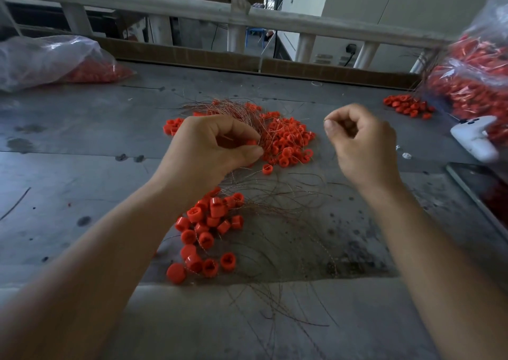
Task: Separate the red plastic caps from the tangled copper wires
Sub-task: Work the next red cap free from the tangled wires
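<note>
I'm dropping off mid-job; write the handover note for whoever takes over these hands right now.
Left hand: grips the copper wire bundle over the tangled cap pile.
Right hand: raised, fingers curled, thumb and forefinger pinched; whether a strand is between them is too fine to tell.
Done: a near heap of caps beside loose wires, though some look threaded.
Left: the tangled cap pile is full of wire; work through it.
</note>
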{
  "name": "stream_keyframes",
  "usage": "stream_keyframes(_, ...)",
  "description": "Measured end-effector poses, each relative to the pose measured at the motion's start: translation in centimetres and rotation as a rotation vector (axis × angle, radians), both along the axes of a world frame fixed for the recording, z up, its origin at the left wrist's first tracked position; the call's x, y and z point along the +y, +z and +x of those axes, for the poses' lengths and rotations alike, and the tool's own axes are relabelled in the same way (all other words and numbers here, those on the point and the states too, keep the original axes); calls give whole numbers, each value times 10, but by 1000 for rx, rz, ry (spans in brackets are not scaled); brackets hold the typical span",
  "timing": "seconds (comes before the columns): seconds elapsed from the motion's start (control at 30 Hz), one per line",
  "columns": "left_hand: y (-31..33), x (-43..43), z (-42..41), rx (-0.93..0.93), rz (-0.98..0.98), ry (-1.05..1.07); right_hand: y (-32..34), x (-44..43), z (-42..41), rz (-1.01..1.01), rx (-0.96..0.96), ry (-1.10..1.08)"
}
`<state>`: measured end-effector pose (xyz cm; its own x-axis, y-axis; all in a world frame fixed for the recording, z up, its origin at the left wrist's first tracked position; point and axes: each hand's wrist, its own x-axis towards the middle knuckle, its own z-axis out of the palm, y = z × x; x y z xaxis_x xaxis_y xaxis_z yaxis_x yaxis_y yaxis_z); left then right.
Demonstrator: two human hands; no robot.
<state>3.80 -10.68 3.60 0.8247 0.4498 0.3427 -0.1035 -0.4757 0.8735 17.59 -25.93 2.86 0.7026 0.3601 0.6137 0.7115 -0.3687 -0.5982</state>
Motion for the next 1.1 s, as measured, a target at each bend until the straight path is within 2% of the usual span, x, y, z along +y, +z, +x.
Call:
stream_keyframes(0.1, 1, -5, -1, -26, 107, -53, 8, -3, -8, 53, -45, 41)
stream_keyframes(0.3, 2, -15, -4, 8, -7, -270, 9, 0, -26, 53, -99, 177)
stream_keyframes(0.43, -2, -17, -1, 54, 97, -311, 9, 1, -30, 97, -71, 227)
stream_keyframes(0.57, 2, -12, -2, -32, 5, -233, 11, -2, -26, 96, -25, 249)
stream_keyframes(0.73, 7, -5, -4, -87, -36, -65, 11, -5, -22, -181, -68, 368)
stream_keyframes(0.83, 8, -3, -5, -85, -36, -13, 9, -5, -24, -255, -25, 451)
stream_keyframes(1.1, 7, -1, -5, -82, -63, 25, 12, -12, -11, -232, 49, 239)
